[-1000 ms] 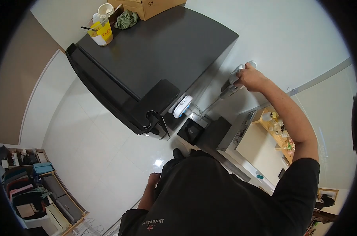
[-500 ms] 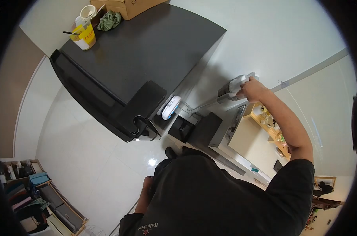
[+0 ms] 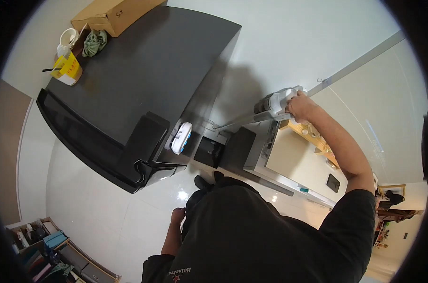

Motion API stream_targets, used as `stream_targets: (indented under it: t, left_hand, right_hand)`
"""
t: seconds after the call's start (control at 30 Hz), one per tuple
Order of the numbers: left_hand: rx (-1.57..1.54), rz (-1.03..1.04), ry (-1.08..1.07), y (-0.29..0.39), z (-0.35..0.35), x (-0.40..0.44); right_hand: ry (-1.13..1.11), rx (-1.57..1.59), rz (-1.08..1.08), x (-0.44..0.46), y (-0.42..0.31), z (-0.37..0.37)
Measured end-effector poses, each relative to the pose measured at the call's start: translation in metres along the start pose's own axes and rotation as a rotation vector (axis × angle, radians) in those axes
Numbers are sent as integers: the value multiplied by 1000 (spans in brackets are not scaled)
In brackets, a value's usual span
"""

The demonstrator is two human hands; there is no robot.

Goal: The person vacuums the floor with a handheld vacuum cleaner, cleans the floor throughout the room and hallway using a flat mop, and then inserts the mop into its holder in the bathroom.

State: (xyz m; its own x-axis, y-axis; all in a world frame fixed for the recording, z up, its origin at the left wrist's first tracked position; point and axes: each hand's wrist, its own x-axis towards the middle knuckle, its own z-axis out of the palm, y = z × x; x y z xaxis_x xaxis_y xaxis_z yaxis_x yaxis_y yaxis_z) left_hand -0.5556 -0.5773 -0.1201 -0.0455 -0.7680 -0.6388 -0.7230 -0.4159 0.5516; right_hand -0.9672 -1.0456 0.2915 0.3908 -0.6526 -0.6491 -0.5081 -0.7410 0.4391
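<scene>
My right hand (image 3: 301,107) is wrapped around the handle of a grey-and-white cordless stick vacuum cleaner (image 3: 270,104). The vacuum's body is up beside the wall, and its thin tube slants down and left toward the floor. Below the tube's far end is a dark, square, bin-like thing (image 3: 209,152). My left hand (image 3: 178,215) hangs low beside my hip, away from the vacuum. Its fingers are mostly hidden against my dark clothing.
A large dark grey unit (image 3: 152,70) stands ahead, bearing a cardboard box (image 3: 117,16), a yellow cup (image 3: 68,69) and a green cloth (image 3: 95,43). A white-and-blue device (image 3: 181,138) is at its side. A counter (image 3: 289,153) lies right; crowded shelves (image 3: 48,243) lower left.
My view has shifted, so the dark unit and its items sit further left. The vacuum, still in my right hand, has moved slightly left. My left hand shows more beside my hip.
</scene>
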Motion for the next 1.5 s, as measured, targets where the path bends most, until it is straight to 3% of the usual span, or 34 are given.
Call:
stream_targets:
  t: [0.13, 0.2, 0.23, 0.37, 0.43, 0.47, 0.53, 0.7, 0.83, 0.9, 1.0, 1.03, 1.27, 1.33, 1.5]
  left_hand:
    - [44, 66, -21, 2, 1, 12]
    - [-298, -350, 29, 39, -20, 1]
    - [-351, -414, -13, 51, -31, -2]
    - [-240, -359, 24, 25, -16, 3]
    - [-264, -377, 22, 28, -22, -6]
    - [-296, -397, 11, 29, -24, -12]
    - [-301, -426, 28, 22, -23, -17]
    - [-156, -178, 13, -16, -7, -19]
    - [-229, -208, 69, -26, 2, -25]
    - [-133, -188, -20, -34, 7, -23]
    - [-66, -153, 56, 3, -18, -38]
    - [-142, -262, 59, 12, -21, -37]
    - [-332, -393, -19, 3, -16, -8]
    - [-67, -75, -36, -11, -7, 0]
    - [263, 35, -183, -2, -19, 22]
  right_hand:
    - [-49, 3, 22, 0, 1, 10]
    - [-17, -18, 31, -3, -1, 11]
    - [-32, -11, 40, -5, -3, 7]
    - [70, 33, 39, -16, -11, -7]
    - [278, 91, 50, -22, -17, -14]
    - [279, 98, 53, -25, -21, -18]
    - [549, 289, 52, -33, -31, -26]
    - [657, 568, 31, -54, -59, -46]
    - [730, 700, 52, -61, -67, -41]
    - [753, 724, 60, -64, -67, -35]
    - [768, 766, 79, -73, -66, -32]
    - [754, 787, 83, -78, -66, -30]
    - [773, 926, 106, -115, -72, -4]
    - [780, 1013, 150, -131, -81, 5]
    - [850, 1174, 281, -182, -94, 32]
